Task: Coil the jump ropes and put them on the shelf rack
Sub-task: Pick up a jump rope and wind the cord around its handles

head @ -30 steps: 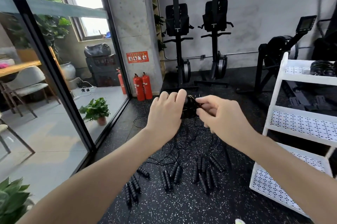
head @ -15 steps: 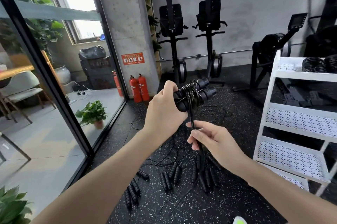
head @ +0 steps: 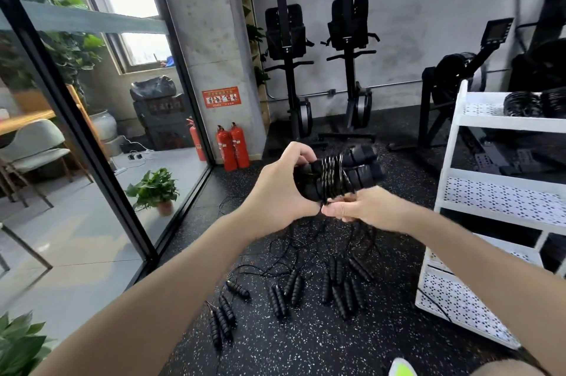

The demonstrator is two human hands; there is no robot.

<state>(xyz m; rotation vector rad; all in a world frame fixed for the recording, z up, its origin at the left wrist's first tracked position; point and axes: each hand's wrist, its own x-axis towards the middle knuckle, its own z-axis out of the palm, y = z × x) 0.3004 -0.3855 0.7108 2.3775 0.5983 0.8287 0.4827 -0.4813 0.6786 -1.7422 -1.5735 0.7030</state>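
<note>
My left hand [head: 280,189] grips two black jump rope handles [head: 355,167] held side by side, with black cord wound around their middle. Just below the bundle, my right hand [head: 358,207] pinches the loose cord. Several more jump ropes [head: 306,287] with ribbed black handles lie on the speckled floor beneath my hands, their thin cords tangled. The white shelf rack [head: 459,121] stands at the right, with coiled black ropes [head: 533,103] on its top shelf.
A glass wall with a black frame [head: 76,118] runs along the left. Red fire extinguishers [head: 232,146] stand by a concrete pillar. Black gym machines [head: 349,69] line the back wall. A potted plant [head: 157,189] sits behind the glass.
My right hand has risen from lower down to just under the handles, carrying the cord with it. More turns of cord sit around the bundle. The left hand keeps its grip.
</note>
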